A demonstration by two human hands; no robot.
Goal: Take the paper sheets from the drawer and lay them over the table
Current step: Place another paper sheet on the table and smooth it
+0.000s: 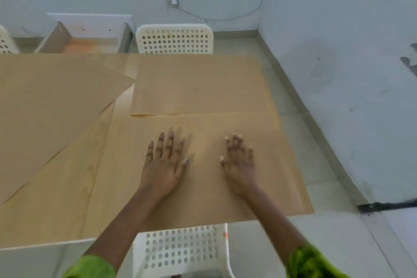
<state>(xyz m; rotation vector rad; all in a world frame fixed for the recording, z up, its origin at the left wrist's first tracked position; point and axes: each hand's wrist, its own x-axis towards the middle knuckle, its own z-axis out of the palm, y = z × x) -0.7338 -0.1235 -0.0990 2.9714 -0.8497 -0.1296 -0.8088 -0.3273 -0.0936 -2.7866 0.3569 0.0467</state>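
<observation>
Several brown paper sheets lie on the wooden table (67, 187). The nearest sheet (259, 187) covers the table's right end and overhangs its edges. My left hand (163, 165) and my right hand (239, 165) both rest flat on it, fingers spread, holding nothing. A second sheet (198, 83) lies beyond it at the far right. A third sheet (45, 101) lies skewed over the left part. The open white drawer (88, 34) stands behind the table at the far left; its inside shows a brown bottom.
A white perforated chair (174, 39) stands at the table's far side and another (182, 253) sits right below me at the near edge. A third chair's edge (5, 42) shows at far left. The wall (361, 74) runs along the right, with tiled floor (327, 232) between.
</observation>
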